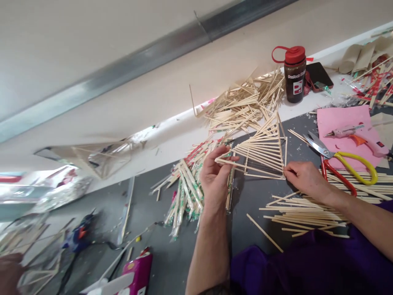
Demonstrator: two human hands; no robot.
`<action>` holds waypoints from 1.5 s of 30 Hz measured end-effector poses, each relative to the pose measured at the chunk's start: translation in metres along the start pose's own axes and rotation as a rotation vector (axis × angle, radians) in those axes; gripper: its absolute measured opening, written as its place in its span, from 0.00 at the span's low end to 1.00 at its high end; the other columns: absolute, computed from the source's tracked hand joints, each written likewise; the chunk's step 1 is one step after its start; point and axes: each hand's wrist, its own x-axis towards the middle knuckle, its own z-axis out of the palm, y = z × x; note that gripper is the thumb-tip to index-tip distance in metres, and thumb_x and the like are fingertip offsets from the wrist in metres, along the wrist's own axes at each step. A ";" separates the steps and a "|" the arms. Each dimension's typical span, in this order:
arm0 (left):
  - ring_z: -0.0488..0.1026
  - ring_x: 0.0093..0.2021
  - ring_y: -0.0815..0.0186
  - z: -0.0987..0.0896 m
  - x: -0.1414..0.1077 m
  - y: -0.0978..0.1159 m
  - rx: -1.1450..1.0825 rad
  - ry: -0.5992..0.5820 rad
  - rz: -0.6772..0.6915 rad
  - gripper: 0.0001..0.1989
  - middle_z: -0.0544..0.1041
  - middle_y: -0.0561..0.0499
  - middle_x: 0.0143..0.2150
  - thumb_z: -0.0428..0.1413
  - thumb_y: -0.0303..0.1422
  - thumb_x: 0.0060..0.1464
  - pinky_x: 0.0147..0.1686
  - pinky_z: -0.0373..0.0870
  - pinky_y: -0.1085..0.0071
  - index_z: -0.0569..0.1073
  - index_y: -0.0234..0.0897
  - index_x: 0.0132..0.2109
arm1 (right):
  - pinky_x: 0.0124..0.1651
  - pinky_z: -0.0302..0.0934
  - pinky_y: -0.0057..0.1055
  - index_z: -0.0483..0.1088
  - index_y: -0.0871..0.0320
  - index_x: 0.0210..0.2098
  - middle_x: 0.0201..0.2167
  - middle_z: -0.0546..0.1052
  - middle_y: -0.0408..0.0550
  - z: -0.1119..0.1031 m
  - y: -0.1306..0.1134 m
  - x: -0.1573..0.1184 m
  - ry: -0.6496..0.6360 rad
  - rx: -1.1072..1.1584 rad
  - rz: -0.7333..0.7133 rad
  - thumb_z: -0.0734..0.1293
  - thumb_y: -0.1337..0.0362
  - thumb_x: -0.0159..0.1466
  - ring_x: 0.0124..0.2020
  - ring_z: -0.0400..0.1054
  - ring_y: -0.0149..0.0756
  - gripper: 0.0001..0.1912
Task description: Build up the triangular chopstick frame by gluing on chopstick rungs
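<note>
A frame of thin wooden sticks, with many sticks fanned across one face, is held up over the grey table between my hands. My left hand grips its left corner between thumb and fingers. At the lower right corner, my right hand pinches the frame with closed fingertips. Loose sticks lie below my right hand, and a single stick rests apart from them. Wrapped sticks are heaped just left of my left hand.
Scissors and a pink glue gun lie at right, on and beside pink paper. A red-capped bottle stands behind, near a large stick pile. A blue glue gun and a purple box are at left.
</note>
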 end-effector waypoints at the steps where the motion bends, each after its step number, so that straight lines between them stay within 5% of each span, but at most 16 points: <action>1: 0.78 0.35 0.69 0.000 0.000 0.000 -0.001 -0.001 -0.005 0.17 0.78 0.50 0.47 0.63 0.29 0.47 0.35 0.73 0.74 0.76 0.43 0.46 | 0.32 0.53 0.28 0.71 0.58 0.26 0.24 0.76 0.45 0.000 0.000 0.000 0.001 0.003 0.003 0.59 0.69 0.61 0.28 0.69 0.34 0.11; 14: 0.78 0.36 0.67 -0.003 -0.001 -0.002 0.041 -0.004 0.015 0.17 0.78 0.49 0.47 0.63 0.32 0.48 0.38 0.74 0.71 0.75 0.41 0.47 | 0.33 0.54 0.29 0.73 0.59 0.33 0.31 0.79 0.49 0.009 0.003 -0.007 0.069 -0.274 -0.133 0.57 0.67 0.66 0.32 0.72 0.35 0.13; 32: 0.78 0.34 0.69 0.005 0.001 0.003 0.022 0.024 0.024 0.16 0.79 0.52 0.43 0.64 0.28 0.45 0.35 0.73 0.74 0.76 0.42 0.44 | 0.34 0.53 0.29 0.73 0.58 0.32 0.31 0.79 0.47 0.001 -0.004 -0.004 0.025 -0.148 -0.009 0.62 0.67 0.61 0.32 0.71 0.36 0.07; 37: 0.78 0.34 0.69 0.004 0.000 0.002 0.008 0.008 0.017 0.17 0.78 0.51 0.44 0.63 0.28 0.46 0.35 0.73 0.74 0.76 0.42 0.46 | 0.34 0.52 0.28 0.72 0.59 0.32 0.31 0.78 0.48 -0.001 -0.001 -0.005 -0.009 -0.187 -0.092 0.59 0.67 0.65 0.33 0.70 0.34 0.11; 45: 0.72 0.52 0.59 -0.014 0.003 0.018 0.002 -0.128 0.062 0.27 0.75 0.47 0.52 0.67 0.32 0.39 0.41 0.73 0.71 0.75 0.44 0.50 | 0.30 0.51 0.26 0.68 0.59 0.23 0.22 0.72 0.43 -0.012 -0.010 -0.016 0.062 0.021 -0.150 0.60 0.70 0.60 0.25 0.65 0.29 0.11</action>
